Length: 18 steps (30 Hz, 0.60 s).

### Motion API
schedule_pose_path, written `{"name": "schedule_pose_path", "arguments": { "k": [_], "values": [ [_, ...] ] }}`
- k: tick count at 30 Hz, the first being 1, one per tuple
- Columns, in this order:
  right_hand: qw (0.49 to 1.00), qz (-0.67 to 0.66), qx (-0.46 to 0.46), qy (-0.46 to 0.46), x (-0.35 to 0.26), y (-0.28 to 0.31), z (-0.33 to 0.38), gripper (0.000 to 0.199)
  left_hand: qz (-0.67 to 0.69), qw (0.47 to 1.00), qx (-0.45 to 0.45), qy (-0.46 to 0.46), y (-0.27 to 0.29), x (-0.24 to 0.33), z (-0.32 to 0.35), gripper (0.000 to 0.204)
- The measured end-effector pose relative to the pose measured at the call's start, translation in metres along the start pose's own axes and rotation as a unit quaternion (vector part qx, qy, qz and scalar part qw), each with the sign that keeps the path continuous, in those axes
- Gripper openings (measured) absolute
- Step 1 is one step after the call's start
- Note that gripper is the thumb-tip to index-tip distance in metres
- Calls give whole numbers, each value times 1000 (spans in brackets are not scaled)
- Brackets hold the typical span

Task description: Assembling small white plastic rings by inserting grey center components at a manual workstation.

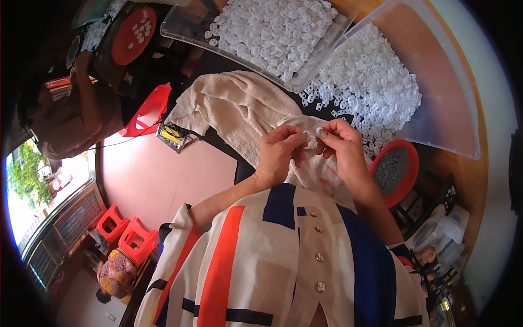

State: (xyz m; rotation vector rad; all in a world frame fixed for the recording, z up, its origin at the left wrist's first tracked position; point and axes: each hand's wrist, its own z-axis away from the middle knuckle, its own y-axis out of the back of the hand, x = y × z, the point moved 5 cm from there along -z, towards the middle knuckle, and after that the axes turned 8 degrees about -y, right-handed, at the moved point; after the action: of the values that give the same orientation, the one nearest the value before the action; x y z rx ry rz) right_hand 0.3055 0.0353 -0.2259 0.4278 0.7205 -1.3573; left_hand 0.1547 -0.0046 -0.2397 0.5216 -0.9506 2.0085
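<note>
Closest to the camera, a cream blouse point(283, 261) with orange and navy blocks and a row of small buttons fills the lower middle; its hem is cut off by the bottom edge. Both forearms rise from it to meet over a beige towel point(234, 109) spread on the dark desk point(218, 65). The left hand point(278, 152) pinches its thumb and forefinger together on a tiny white piece point(311, 132), and the right hand point(340, 144) pinches the same spot from the other side; the piece is nearly hidden between the fingertips and its shape is hard to make out. The remaining fingers of both hands curl inward.

Beyond the towel, a clear plastic tray point(185, 30) holds a heap of small white plastic parts point(272, 32), and a second clear tray point(447, 109), tilted to the right, holds a larger heap point(370, 82). A red bowl point(395, 171) of greyish pieces sits just beside the right wrist, partly covered by it. At upper left, another person's arm point(87, 103) shows near a round red lid point(133, 35) carrying a few white parts. Red stools point(125, 231) stand on the floor at lower left.
</note>
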Motion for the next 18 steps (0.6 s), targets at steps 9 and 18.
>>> {"name": "schedule_pose_path", "arguments": {
  "k": [9,18],
  "values": [
    [999,-31,14,-1,-4,-7,8,11,-34,998,-1,-50,-5,5,0,14],
    [999,-7,12,33,-5,-11,11,11,-35,998,-17,-47,-10,6,3,12]
  ]
}}
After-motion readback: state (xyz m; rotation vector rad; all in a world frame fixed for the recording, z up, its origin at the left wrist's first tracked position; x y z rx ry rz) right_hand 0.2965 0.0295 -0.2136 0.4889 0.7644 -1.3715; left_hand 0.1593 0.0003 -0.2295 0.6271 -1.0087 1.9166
